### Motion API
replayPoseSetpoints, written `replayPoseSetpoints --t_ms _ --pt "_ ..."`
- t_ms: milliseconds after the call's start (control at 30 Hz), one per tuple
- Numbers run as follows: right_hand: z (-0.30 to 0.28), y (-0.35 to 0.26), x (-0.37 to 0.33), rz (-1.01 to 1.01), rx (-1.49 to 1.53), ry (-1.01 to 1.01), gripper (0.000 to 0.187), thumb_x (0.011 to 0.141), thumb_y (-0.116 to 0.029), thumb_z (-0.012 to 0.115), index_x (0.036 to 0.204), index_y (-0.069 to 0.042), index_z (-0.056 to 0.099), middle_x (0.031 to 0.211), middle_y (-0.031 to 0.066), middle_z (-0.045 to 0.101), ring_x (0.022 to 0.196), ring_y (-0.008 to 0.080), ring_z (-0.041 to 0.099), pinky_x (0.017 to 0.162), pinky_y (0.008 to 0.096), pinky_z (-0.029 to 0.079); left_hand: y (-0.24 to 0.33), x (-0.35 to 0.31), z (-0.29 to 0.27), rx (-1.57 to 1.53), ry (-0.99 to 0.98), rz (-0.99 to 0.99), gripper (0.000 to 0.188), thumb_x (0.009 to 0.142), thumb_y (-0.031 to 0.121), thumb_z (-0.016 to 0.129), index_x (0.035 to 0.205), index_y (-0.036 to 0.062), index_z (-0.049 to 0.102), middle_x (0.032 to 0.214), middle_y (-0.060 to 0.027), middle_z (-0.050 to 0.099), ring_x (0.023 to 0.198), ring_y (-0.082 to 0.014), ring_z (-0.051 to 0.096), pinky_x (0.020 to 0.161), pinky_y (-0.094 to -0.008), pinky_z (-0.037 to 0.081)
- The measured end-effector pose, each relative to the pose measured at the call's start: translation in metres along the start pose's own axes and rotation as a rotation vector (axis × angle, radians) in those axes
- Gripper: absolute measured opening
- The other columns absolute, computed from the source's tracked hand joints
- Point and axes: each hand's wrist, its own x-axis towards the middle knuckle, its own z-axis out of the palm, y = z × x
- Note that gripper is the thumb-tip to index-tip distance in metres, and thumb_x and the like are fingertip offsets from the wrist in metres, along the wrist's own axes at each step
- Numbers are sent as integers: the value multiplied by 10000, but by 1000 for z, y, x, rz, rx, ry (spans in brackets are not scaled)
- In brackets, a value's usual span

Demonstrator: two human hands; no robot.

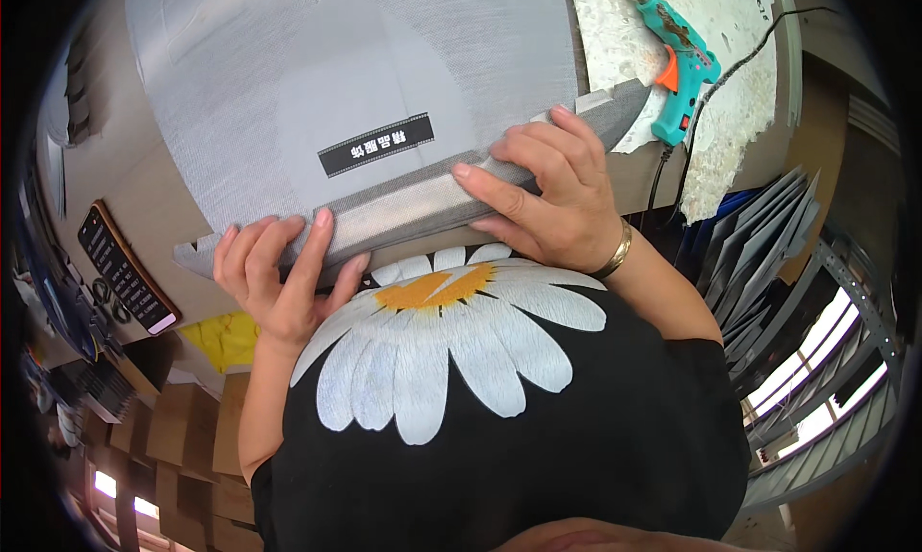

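A large grey sheet with a woven-cloth look lies on the table, a black label with white print near its close edge. That edge carries a folded flap, paler along its middle, with darker tapered ends. At the left end, my left hand grips the flap, fingers on top and thumb at the near side. Further right, my right hand grips it too, its index finger stretched along the fold and its thumb by the near edge. The underside of the flap is hidden.
A teal glue gun with an orange trigger lies on a glue-spotted white sheet, its black cord trailing off. A phone rests at the left. Grey folded pieces stand at the right; cardboard boxes are low left.
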Motion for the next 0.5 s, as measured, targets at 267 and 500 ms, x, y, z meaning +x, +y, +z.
replayPoseSetpoints --t_ms 267,500 --pt "4 1 -3 -1 27 37 505 678 -302 796 1164 -206 695 1110 9 561 1109 199 532 1104 461 350 2 1 -1 -22 -9 -18 483 699 401 841 1097 138 766 1052 -41 574 1062 -257 501 1031 -475 341" --pt "6 1 -3 -3 23 65 426 718 -312 755 1124 -197 696 1103 5 567 1103 194 537 1102 466 360 4 3 -5 -13 -45 -37 497 683 379 856 1112 144 762 1074 -41 572 1067 -259 499 1035 -485 342"
